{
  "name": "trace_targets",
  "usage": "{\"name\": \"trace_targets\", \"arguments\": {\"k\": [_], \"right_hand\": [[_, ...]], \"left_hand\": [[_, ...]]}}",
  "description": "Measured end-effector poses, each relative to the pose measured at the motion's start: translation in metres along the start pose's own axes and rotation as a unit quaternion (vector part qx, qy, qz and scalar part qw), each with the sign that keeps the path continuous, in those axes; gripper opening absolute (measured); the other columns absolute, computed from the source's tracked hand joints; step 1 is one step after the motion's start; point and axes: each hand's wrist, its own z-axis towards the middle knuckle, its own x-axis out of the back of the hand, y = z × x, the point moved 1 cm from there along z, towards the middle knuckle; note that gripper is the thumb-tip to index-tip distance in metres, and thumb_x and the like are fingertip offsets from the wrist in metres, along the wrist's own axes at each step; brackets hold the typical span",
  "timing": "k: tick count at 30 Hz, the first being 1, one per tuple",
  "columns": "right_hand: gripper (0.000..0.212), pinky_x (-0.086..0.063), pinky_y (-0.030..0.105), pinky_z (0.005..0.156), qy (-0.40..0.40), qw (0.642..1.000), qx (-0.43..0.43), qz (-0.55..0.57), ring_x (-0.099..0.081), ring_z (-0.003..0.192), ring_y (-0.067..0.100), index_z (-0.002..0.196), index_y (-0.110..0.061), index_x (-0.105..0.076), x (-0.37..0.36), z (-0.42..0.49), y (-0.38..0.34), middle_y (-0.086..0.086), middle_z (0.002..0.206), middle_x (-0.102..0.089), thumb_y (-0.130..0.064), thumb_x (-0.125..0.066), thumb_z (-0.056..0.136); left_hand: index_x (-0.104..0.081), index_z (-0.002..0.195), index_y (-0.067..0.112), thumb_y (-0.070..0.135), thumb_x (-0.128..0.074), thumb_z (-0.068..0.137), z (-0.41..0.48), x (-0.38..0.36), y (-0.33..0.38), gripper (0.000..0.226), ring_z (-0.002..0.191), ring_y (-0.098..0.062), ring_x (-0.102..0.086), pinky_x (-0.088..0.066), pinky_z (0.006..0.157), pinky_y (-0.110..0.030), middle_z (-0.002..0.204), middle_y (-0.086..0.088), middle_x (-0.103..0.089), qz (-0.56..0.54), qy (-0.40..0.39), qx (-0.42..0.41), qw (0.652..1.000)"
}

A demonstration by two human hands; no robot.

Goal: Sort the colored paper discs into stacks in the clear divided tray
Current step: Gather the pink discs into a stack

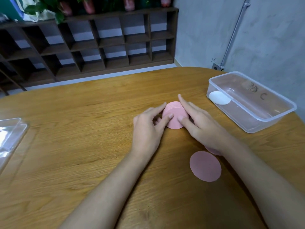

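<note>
Head view: at the table [82, 146] centre, the left hand [148, 128] and right hand [198, 124] each pinched the pink stack [175, 113], thumbs on its face. A loose pink disc [205, 166] lay at 5 o'clock. Judged light, flimsy and slippery; best gripped at opposite edges.

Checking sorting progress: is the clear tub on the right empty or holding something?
Not empty. The clear tub holds a white round piece at its left end; nothing else shows inside.
</note>
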Motion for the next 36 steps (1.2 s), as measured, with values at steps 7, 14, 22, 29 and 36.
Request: {"name": "trace_targets", "arguments": {"k": [7,14,22,29,36], "right_hand": [[0.054,-0.038,0.016,0.102,0.085,0.996,0.031,-0.023,-0.048,0.114,-0.013,0.154,-0.028,-0.042,0.015,-0.001,0.010,-0.020,0.133,-0.057,-0.022,-0.057,0.102],[0.054,-0.046,0.030,0.082,0.111,0.993,-0.017,0.032,-0.053,0.082,0.015,0.149,-0.029,-0.049,0.027,-0.008,0.030,0.011,0.099,-0.062,-0.017,-0.061,0.099],[0.052,-0.041,0.011,0.075,0.158,0.987,-0.019,0.023,-0.055,0.082,0.000,0.149,-0.028,-0.050,0.035,-0.038,0.040,-0.008,0.103,-0.065,-0.016,-0.061,0.099],[0.051,-0.039,0.017,0.084,0.157,0.986,-0.020,0.044,-0.055,0.087,-0.004,0.148,-0.028,-0.050,0.026,-0.032,0.039,-0.007,0.117,-0.066,-0.018,-0.061,0.099],[0.052,-0.034,0.012,0.079,0.151,0.987,-0.030,0.039,-0.051,0.084,-0.014,0.150,-0.028,-0.049,0.026,-0.032,0.040,-0.029,0.096,-0.052,-0.018,-0.060,0.100]], "left_hand": [[-0.075,0.121,0.018,0.029,-0.087,0.085,-0.004,0.002,0.008,0.040,0.075,-0.011,-0.062,-0.044,0.076,-0.009,0.110,0.007,-0.069,0.017,-0.008,-0.070,0.997],[-0.071,0.127,0.028,0.049,-0.090,0.076,-0.019,-0.003,0.016,0.059,0.098,-0.010,-0.066,-0.054,0.091,-0.032,0.103,0.014,-0.076,0.011,-0.254,-0.103,0.962],[-0.064,0.139,0.035,0.052,-0.095,0.064,-0.024,-0.008,0.023,0.083,0.113,-0.004,-0.057,-0.044,0.103,-0.027,0.125,0.022,-0.068,0.081,-0.334,-0.163,0.925],[-0.065,0.139,0.034,0.033,-0.094,0.074,-0.017,-0.001,0.016,0.071,0.122,0.007,-0.062,-0.044,0.111,-0.028,0.122,0.019,-0.075,-0.011,-0.332,-0.054,0.942],[-0.067,0.135,0.032,0.012,-0.090,0.079,-0.012,-0.007,0.008,0.064,0.099,-0.003,-0.064,-0.041,0.085,-0.014,0.112,0.011,-0.069,-0.048,-0.318,-0.032,0.946]]}}
